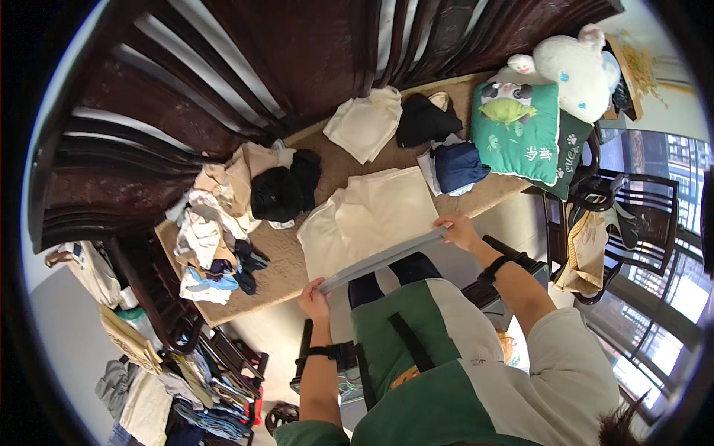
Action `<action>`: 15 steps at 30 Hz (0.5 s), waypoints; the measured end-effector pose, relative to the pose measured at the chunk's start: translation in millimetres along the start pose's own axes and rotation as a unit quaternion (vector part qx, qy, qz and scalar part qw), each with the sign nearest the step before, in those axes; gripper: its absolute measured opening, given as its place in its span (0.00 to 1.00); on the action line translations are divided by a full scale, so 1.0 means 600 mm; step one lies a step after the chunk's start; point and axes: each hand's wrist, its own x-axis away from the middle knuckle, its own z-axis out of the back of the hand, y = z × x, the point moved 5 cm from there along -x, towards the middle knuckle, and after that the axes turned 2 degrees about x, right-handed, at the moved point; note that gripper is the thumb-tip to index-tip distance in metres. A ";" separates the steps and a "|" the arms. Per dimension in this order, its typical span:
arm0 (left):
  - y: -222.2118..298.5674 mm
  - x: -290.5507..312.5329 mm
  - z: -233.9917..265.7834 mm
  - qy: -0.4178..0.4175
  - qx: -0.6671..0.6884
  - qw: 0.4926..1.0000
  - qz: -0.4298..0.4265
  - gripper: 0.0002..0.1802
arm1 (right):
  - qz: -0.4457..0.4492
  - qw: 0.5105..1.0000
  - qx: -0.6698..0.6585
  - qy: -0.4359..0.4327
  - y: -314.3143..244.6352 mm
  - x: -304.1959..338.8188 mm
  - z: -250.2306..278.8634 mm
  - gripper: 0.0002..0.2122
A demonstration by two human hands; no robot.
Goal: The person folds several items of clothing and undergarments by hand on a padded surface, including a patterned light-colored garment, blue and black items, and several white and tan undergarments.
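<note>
A cream garment [370, 219] with a wide grey band [387, 256] lies spread over the brown seat pad in front of me, its band hanging past the near edge. My left hand [314, 301] is closed on the left end of that band. At the other end, my right hand [460, 232] pinches the band between thumb and fingers. The band is stretched fairly straight between both hands. Beyond the garment lie a folded cream cloth piece [363, 125], a black folded garment [428, 120] and a navy folded garment [460, 166]. Black clothing [279, 193] rests to its left.
The seat pad [286, 245] covers a dark wooden bench with a slatted back [297, 52]. Loose clothes [204, 230] are heaped at its left end. A green cushion [517, 134] and a white plush toy [573, 74] sit at the right. Chairs [647, 215] stand at both sides.
</note>
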 end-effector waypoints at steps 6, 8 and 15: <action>-0.068 -0.142 -0.058 -0.064 0.095 0.986 0.123 0.13 | -0.090 0.984 -0.144 -0.052 0.080 -0.142 -0.022 0.12; -0.078 -0.187 -0.046 -0.036 0.131 0.982 0.133 0.12 | -0.159 0.960 -0.220 -0.072 0.039 -0.177 -0.038 0.12; -0.008 -0.305 -0.107 0.017 0.271 0.954 0.124 0.19 | -0.066 0.935 -0.347 -0.001 -0.016 -0.307 -0.041 0.14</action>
